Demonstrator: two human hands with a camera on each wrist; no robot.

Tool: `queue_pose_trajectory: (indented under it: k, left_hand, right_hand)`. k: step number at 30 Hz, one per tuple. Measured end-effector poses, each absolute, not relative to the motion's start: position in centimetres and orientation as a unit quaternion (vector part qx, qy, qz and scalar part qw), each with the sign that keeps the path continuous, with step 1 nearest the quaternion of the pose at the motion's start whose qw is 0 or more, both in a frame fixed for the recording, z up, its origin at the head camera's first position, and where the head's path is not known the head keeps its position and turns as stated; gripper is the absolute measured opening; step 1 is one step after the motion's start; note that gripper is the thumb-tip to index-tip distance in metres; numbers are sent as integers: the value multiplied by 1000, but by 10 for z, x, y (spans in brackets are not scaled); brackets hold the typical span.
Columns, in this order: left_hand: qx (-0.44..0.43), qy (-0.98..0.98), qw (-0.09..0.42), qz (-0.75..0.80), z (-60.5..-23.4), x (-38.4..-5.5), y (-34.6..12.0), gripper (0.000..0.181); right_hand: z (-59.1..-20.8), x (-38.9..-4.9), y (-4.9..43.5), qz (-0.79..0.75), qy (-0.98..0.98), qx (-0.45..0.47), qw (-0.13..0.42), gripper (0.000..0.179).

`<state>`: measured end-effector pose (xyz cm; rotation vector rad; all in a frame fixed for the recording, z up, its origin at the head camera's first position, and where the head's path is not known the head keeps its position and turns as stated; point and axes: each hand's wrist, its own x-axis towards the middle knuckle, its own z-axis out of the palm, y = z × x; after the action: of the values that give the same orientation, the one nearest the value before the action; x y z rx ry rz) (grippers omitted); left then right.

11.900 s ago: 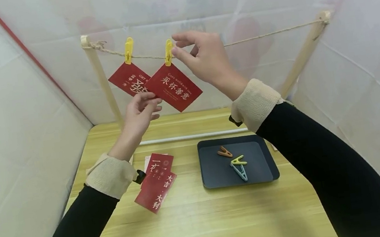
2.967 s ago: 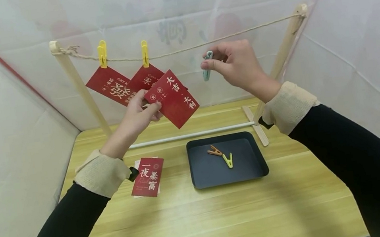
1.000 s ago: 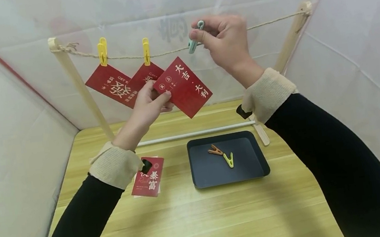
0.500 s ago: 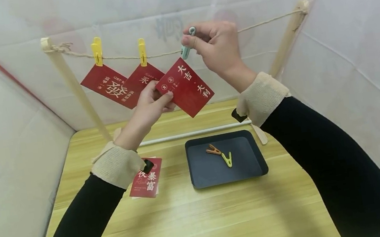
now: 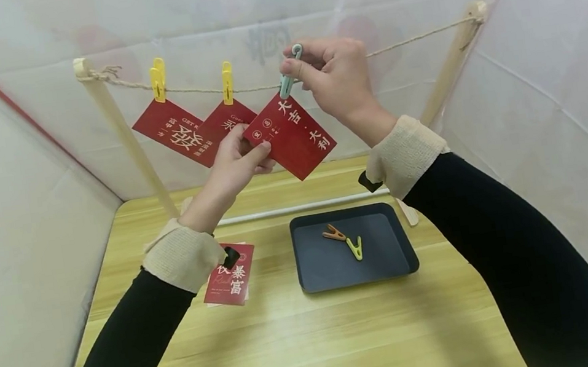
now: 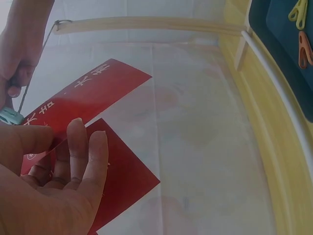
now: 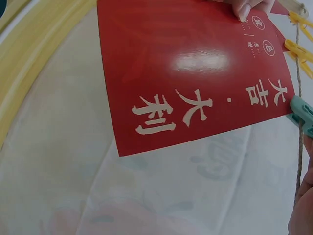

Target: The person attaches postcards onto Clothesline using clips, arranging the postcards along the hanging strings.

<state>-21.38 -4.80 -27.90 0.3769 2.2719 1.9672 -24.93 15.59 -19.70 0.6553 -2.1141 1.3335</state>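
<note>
My left hand (image 5: 240, 164) pinches the left corner of a red card (image 5: 303, 139) with white characters, held just under the rope (image 5: 259, 88). Thumb and fingers of my right hand (image 5: 338, 75) grip a light teal clothespin (image 5: 288, 76). In the right wrist view the tip of that clothespin (image 7: 302, 113) overlaps the card's top corner, right at the rope. To the left, one red card (image 5: 176, 134) hangs from a yellow clothespin (image 5: 158, 80). Beside it a second red card (image 5: 221, 122) hangs from another yellow clothespin (image 5: 227, 83), partly hidden behind my left hand.
Wooden posts (image 5: 123, 138) hold the rope at both ends, joined low down by a white rod (image 5: 303, 207). A dark tray (image 5: 358, 274) holds an orange clothespin (image 5: 333, 233) and a yellow-green clothespin (image 5: 355, 248). More cards (image 5: 231, 282) lie stacked on the wooden table (image 5: 305, 355).
The second yellow clothespin was fixed earlier, and both hands have since left it. The teal clothespin came from the tray, the card from the stack. Lately the clothespin moved down-left onto the card's top corner.
</note>
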Motion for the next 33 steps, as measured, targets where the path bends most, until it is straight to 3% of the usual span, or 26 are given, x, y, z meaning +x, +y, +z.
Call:
queue_pose_trajectory:
  k: [14, 19, 26, 33]
  left_hand:
    - [117, 750, 56, 649, -275, -215, -47, 36]
    - [114, 750, 60, 649, -276, -215, -48, 37]
    - [111, 744, 58, 656, -279, -214, -51, 28]
    - [106, 736, 62, 666, -284, -214, -54, 26]
  right_hand:
    - [-192, -249, 155, 474, -827, 215, 211, 28]
    - [-193, -247, 154, 450, -840, 199, 229, 30]
    - [-197, -245, 158, 445, -845, 170, 242, 55]
    - [-206, -243, 173, 452, -833, 179, 263, 50]
